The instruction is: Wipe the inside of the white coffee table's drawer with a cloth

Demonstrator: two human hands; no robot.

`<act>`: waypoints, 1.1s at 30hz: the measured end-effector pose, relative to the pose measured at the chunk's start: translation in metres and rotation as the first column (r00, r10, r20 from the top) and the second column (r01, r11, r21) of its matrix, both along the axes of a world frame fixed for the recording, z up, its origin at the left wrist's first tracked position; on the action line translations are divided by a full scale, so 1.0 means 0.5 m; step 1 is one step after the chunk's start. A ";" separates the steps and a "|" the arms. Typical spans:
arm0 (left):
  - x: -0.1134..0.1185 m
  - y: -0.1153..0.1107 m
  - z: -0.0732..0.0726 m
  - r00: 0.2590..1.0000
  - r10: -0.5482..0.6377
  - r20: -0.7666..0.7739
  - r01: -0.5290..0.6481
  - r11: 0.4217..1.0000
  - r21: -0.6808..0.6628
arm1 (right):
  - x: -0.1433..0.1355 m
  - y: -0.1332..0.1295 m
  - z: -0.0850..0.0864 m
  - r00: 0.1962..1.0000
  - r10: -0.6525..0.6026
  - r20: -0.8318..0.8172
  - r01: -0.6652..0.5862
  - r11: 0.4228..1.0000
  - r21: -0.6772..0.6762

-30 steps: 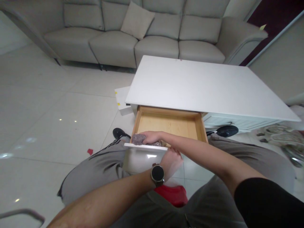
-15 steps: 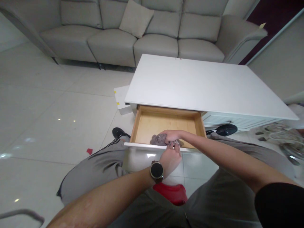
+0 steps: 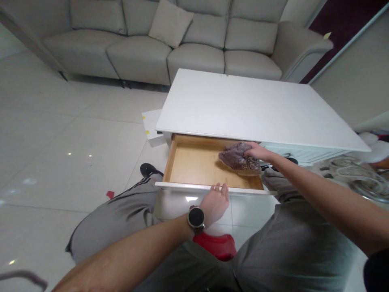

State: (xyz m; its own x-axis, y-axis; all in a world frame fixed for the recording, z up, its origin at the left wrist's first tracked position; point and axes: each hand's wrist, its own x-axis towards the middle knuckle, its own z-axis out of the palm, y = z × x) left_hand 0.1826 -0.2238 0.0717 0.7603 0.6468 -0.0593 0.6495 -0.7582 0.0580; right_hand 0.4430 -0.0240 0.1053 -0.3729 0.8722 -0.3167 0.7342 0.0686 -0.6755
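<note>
Your right hand [image 3: 257, 151] is closed on the cloth [image 3: 237, 157], a crumpled grey-purple bundle with a patterned patch on its lower right part. The cloth lies left of and below your fingertips in the view, gripped near its upper right edge, so most of its bulk hangs free of the hand. Its long axis slopes gently from upper left to lower right.

Location: over the right half of the drawer [image 3: 191, 164], across from the bare left half, with its lower right end overlapping the drawer's right side. Whether its underside touches the drawer bottom cannot be determined.

Your right hand is the nearer to the cloth. It enters from the right, knuckles uppermost, with the forearm [image 3: 319, 190] running down to the lower right corner.

Your left hand [image 3: 214, 205] is well apart from the cloth, placed at the drawer's front edge, right of its middle. The fingers lie close together over the top of the front; the back of the hand faces up and the thumb is not visible. How firmly it grips cannot be told. The watch [image 3: 196, 217] sits on that wrist.

The drawer stands pulled out beneath the table [image 3: 252, 107].
</note>
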 end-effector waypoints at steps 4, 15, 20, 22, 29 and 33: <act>-0.002 0.002 0.006 1.000 -0.001 0.006 0.001 1.000 -0.007 | -0.033 -0.020 -0.042 0.965 0.192 0.180 -0.231 0.947 0.223; -0.021 0.035 0.025 0.994 0.097 0.043 -0.091 0.988 -0.122 | -0.150 -0.073 -0.269 0.791 0.216 0.572 -0.307 0.950 0.065; -0.057 0.083 0.043 0.987 0.157 -0.023 -0.157 0.952 -0.261 | -0.209 -0.021 -0.254 0.808 0.126 0.576 -0.230 0.967 0.110; -0.064 0.090 0.045 0.989 0.147 -0.021 -0.147 0.951 -0.272 | -0.224 -0.007 -0.247 0.808 0.136 0.573 -0.255 0.958 0.133; -0.059 0.099 0.053 0.986 0.166 -0.031 -0.169 0.946 -0.276 | -0.224 0.012 -0.201 0.845 0.432 0.316 -0.452 0.892 -0.009; -0.056 0.120 0.056 0.981 0.193 -0.024 -0.192 0.942 -0.274 | -0.184 0.013 -0.140 0.892 0.452 0.013 -0.446 0.885 -0.134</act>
